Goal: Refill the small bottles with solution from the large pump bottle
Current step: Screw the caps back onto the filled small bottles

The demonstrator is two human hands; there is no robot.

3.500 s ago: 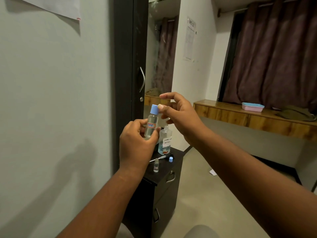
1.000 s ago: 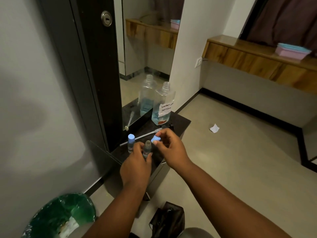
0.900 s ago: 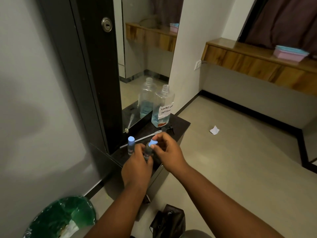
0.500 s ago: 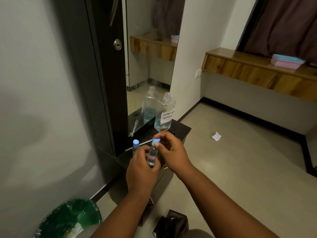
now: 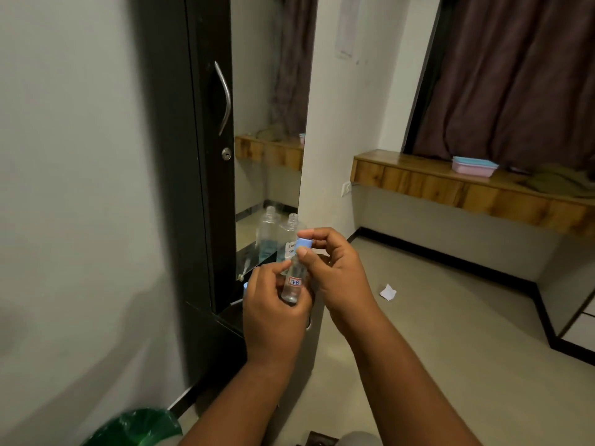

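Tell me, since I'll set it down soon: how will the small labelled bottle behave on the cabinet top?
The small bottle is tall and narrow, so it probably tips easily. Its clear, smooth wall looks rigid and may be slippery. It likely weighs little: the left hand holds it with the fingers alone.

Hands: two, the left hand (image 5: 273,313) and the right hand (image 5: 338,278).
Small bottles: two, one small bottle (image 5: 293,281) with a blue cap (image 5: 304,243), plus a second blue cap (image 5: 245,285) peeking out at the left (its bottle hidden).
Large bottles: one large bottle (image 5: 291,235) (its mirror reflection (image 5: 267,233) not counted).
Pink containers: one (image 5: 473,165).
Paper scraps on floor: one (image 5: 388,291).
Green bins: one (image 5: 141,428).
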